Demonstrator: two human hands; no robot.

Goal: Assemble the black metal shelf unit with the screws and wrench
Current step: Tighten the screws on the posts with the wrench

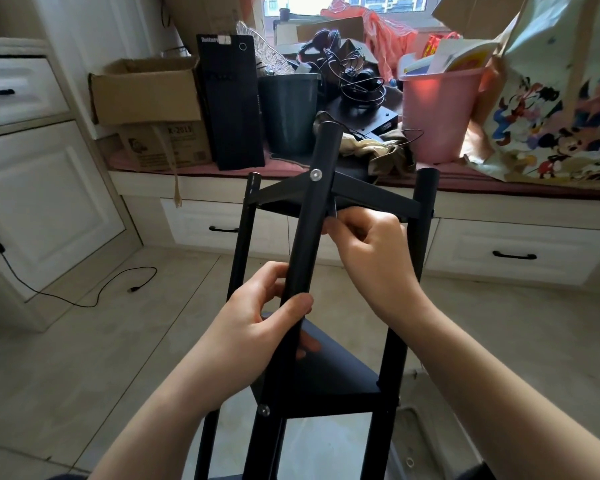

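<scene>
Left of the black shelf frame (pixel 326 386), white cabinet doors and one drawer (pixel 18 93) line the wall, and one black cable (pixel 94 296) trails over the tiled floor. Behind the frame, on the window bench, stand two cardboard boxes (pixel 146 91) stacked one on the other, then one black computer tower (pixel 232 102), one dark bin (pixel 290 112), a tangle of wires (pixel 357 77), one pink bucket (pixel 440 112) and one cartoon-print bag (pixel 561 109).

Three black tubular posts show on the frame: a thin one at its left (pixel 239 251), a thick one in the middle (pixel 312 216) leaning toward the camera, and one at its right (pixel 423 209). Two triangular shelf plates join them, the upper (pixel 371 197) near the post tops and the lower (pixel 333 375) close to the camera. Two silver screw heads are visible: one (pixel 315 174) on the middle post at the upper plate, one (pixel 264 410) at the lower plate's left corner.

The left hand (pixel 257 323) wraps around the middle post between the two plates, thumb across its front. The right hand (pixel 368 244), just right of that post under the upper plate, has its fingers curled and pinches a thin metal piece (pixel 335 211) that pokes up against the plate's underside; whether it is the wrench I cannot tell.
</scene>
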